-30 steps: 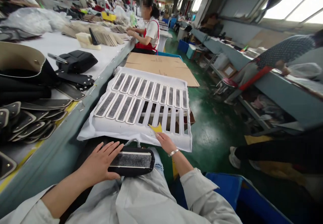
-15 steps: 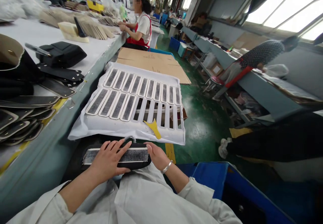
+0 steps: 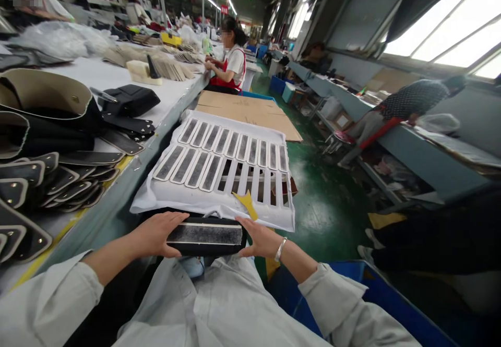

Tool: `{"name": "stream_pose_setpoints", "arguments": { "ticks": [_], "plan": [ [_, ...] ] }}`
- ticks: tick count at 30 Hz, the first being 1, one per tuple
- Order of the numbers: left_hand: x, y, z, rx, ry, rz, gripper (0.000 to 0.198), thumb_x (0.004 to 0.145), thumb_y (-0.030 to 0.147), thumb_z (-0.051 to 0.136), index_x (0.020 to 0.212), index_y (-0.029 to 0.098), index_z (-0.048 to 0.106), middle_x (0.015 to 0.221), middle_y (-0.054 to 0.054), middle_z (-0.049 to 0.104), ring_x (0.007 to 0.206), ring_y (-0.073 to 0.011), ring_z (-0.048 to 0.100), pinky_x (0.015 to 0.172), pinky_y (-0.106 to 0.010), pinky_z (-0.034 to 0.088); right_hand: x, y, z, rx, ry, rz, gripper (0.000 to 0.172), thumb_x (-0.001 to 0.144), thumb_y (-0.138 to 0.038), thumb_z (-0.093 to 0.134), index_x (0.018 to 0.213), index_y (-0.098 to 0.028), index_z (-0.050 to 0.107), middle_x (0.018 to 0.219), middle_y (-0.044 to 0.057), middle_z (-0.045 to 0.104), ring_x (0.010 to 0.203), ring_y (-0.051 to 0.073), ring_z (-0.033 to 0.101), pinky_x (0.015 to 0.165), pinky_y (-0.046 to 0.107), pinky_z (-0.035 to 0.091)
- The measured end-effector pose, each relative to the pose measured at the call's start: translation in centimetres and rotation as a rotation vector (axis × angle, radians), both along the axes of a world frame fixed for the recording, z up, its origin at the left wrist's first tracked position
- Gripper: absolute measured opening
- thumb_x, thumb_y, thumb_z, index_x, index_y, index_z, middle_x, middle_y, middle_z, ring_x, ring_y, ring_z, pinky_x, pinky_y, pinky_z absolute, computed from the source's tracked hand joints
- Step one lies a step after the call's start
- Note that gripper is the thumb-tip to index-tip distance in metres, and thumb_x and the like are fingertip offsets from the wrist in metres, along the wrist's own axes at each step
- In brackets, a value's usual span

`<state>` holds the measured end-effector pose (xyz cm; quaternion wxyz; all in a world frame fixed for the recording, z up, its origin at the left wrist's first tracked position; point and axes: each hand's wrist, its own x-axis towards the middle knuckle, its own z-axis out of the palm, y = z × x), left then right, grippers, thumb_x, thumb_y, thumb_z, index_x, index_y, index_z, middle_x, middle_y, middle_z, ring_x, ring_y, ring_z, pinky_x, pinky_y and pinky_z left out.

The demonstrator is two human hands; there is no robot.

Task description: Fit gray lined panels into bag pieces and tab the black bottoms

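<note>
A black bag piece lies across my lap, its flat face turned up with a grey fuzzy strip edged in white lines. My left hand grips its left end, thumb below and fingers above. At the other end, my right hand clasps it the same way. Just beyond is a white sheet-covered board with two rows of grey white-edged strips and several open slots at the front right. A yellow fork-headed flat tool rests on its front edge.
On the left table are piled black straps, black bag bodies and a black case. Cardboard lies behind the board. A blue bin stands at my right. One person sits ahead; another bends at the right bench.
My left hand has slid from the strip's middle to the piece's left end, uncovering the strip. The view has shifted, showing more of the left table.
</note>
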<state>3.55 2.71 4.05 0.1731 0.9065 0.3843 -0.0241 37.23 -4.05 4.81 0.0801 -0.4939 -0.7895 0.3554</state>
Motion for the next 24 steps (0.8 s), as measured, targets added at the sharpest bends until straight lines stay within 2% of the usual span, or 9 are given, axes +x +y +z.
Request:
{"name": "stream_pose_setpoints", "arguments": {
  "ticks": [3, 7, 11, 15, 18, 21, 24],
  "plan": [
    [0.8, -0.6, 0.0, 0.093, -0.010, -0.002, 0.073, 0.060, 0.044, 0.066, 0.123, 0.012, 0.048, 0.121, -0.014, 0.057, 0.108, -0.0280, 0.052, 0.096, -0.038, 0.036, -2.0, 1.6, 1.0, 0.042, -0.169, 0.078, 0.099, 0.057, -0.056, 0.076, 0.134, -0.008, 0.036, 0.124, 0.020, 0.049, 0.111, 0.034, 0.050, 0.094, 0.044, 0.041],
    [1.6, -1.0, -0.4, 0.184, -0.007, -0.004, 0.074, 0.056, 0.046, 0.067, 0.119, 0.009, 0.051, 0.112, -0.015, 0.059, 0.100, -0.0298, 0.054, 0.093, -0.041, 0.036, -4.9, 3.0, 1.1, 0.097, -0.356, 0.133, 0.092, 0.050, -0.065, 0.074, 0.119, -0.010, 0.049, 0.107, 0.017, 0.058, 0.097, 0.033, 0.057, 0.081, 0.043, 0.047],
    [2.7, -1.3, -0.8, 0.230, -0.032, 0.007, 0.074, 0.054, 0.048, 0.067, 0.116, 0.010, 0.052, 0.110, -0.015, 0.060, 0.099, -0.0310, 0.054, 0.093, -0.042, 0.035, -7.6, 3.1, 1.0, 0.204, -0.462, 0.131, 0.082, 0.051, -0.061, 0.072, 0.112, -0.010, 0.051, 0.101, 0.016, 0.060, 0.089, 0.031, 0.059, 0.076, 0.040, 0.048],
    [4.3, -2.2, -0.1, 0.239, -0.055, 0.076, 0.069, 0.054, 0.050, 0.067, 0.110, 0.012, 0.053, 0.105, -0.015, 0.061, 0.096, -0.0309, 0.055, 0.088, -0.042, 0.037, -10.4, 2.6, 1.4, 0.302, -0.440, 0.090, 0.072, 0.052, -0.052, 0.071, 0.107, -0.008, 0.053, 0.097, 0.015, 0.061, 0.087, 0.031, 0.059, 0.077, 0.039, 0.047],
    [4.9, -2.8, 0.4, 0.239, -0.045, 0.071, 0.069, 0.053, 0.056, 0.066, 0.105, 0.013, 0.054, 0.099, -0.013, 0.062, 0.090, -0.0304, 0.056, 0.083, -0.042, 0.040, -11.7, 2.1, 1.4, 0.320, -0.380, 0.030, 0.066, 0.053, -0.045, 0.069, 0.106, -0.008, 0.054, 0.099, 0.015, 0.060, 0.089, 0.031, 0.058, 0.079, 0.040, 0.046],
    [5.0, -2.9, 0.2, 0.273, -0.047, 0.079, 0.075, 0.053, 0.066, 0.062, 0.104, 0.012, 0.053, 0.097, -0.012, 0.061, 0.088, -0.0295, 0.056, 0.084, -0.042, 0.040, -11.6, 1.9, 0.3, 0.341, -0.338, 0.029, 0.071, 0.055, -0.037, 0.065, 0.117, -0.006, 0.051, 0.107, 0.018, 0.059, 0.096, 0.031, 0.056, 0.086, 0.041, 0.044],
    [4.9, -3.0, -0.4, 0.280, -0.053, 0.101, 0.078, 0.054, 0.068, 0.062, 0.107, 0.011, 0.052, 0.099, -0.013, 0.061, 0.089, -0.0289, 0.056, 0.088, -0.042, 0.039, -10.8, 2.3, -1.4, 0.382, -0.335, 0.046, 0.073, 0.055, -0.029, 0.060, 0.123, -0.003, 0.049, 0.112, 0.021, 0.058, 0.100, 0.032, 0.056, 0.089, 0.043, 0.043]
  ]
}}
